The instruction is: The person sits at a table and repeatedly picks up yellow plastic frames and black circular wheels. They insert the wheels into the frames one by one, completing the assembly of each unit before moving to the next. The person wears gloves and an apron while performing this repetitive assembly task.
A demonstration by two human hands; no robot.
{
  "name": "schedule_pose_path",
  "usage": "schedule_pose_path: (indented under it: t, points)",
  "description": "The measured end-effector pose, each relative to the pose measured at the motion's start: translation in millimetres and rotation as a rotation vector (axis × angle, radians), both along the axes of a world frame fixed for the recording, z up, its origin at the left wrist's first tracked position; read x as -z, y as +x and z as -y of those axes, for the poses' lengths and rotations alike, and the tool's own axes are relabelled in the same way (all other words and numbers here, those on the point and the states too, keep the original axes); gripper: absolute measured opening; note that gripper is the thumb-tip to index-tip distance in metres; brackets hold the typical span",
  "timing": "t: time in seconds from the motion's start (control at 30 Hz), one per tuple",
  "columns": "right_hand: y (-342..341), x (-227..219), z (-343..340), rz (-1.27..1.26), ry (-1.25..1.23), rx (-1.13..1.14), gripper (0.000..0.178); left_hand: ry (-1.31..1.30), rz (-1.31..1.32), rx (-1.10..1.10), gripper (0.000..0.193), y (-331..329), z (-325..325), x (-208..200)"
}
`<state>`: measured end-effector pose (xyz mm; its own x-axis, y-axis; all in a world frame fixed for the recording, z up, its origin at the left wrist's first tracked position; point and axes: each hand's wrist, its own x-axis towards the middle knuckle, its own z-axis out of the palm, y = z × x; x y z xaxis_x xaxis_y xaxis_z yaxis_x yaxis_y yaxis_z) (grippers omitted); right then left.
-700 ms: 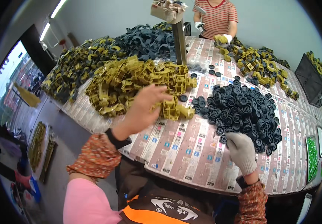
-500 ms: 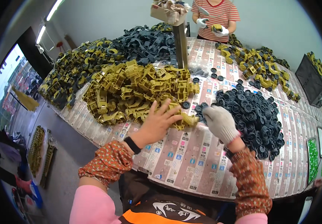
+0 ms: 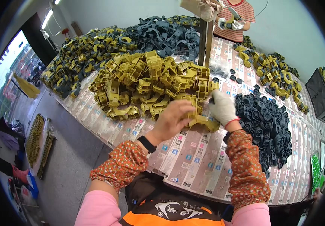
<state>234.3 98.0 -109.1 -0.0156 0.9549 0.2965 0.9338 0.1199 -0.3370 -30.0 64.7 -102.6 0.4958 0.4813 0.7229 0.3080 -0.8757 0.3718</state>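
My bare left hand [image 3: 173, 119], with a black wristband, has its fingers curled on a yellow plastic toy vehicle body [image 3: 207, 123] at the front of the yellow heap. In a white knit glove, my right hand [image 3: 223, 108] is just right of that body. Its fingers are pinched together on a small dark piece, which looks like a black toy wheel [image 3: 211, 100]. Behind both hands lies the big heap of yellow vehicle bodies [image 3: 132, 81]. A pile of black toy wheels [image 3: 264, 124] is to the right of my gloved hand.
A post [image 3: 206, 45] stands on the table [image 3: 192, 165] behind the yellow heap. Dark plastic parts [image 3: 166, 35] and mixed yellow-and-black pieces [image 3: 83, 56] cover the far left. Across the table, a person in a striped shirt [image 3: 237, 17] handles a piece. A black crate [image 3: 318, 94] is at right.
My left hand's spread fingers have curled in on the yellow body. My right hand has moved from the wheels toward the yellow body's far end. The whole view has shifted slightly.
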Motion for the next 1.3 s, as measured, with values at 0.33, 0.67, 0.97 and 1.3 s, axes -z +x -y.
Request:
schedule_pose_path:
  t: [0.33, 0.67, 0.97, 1.3]
  points:
    - [-6.3, -33.7, 202.9, -1.151, -0.252, -0.058, 0.038, -1.083, 0.974, 0.211, 0.042, -7.1, 68.7, -28.0]
    - [-69.7, -11.8, 293.3, -1.511, -0.248, -0.017, 0.046, -1.887, 0.833, 0.468, 0.051, 6.2, 172.1, 31.3]
    - [-80.5, 3.7, 318.3, -1.532, -0.301, 0.016, 0.051, -1.556, 0.632, 0.349, 0.059, 5.6, 212.7, 22.9]
    - [-91.7, 1.6, 341.8, -0.758, -0.014, 0.012, 0.052, -1.001, 0.392, 0.199, 0.049, 17.8, 228.2, 26.6]
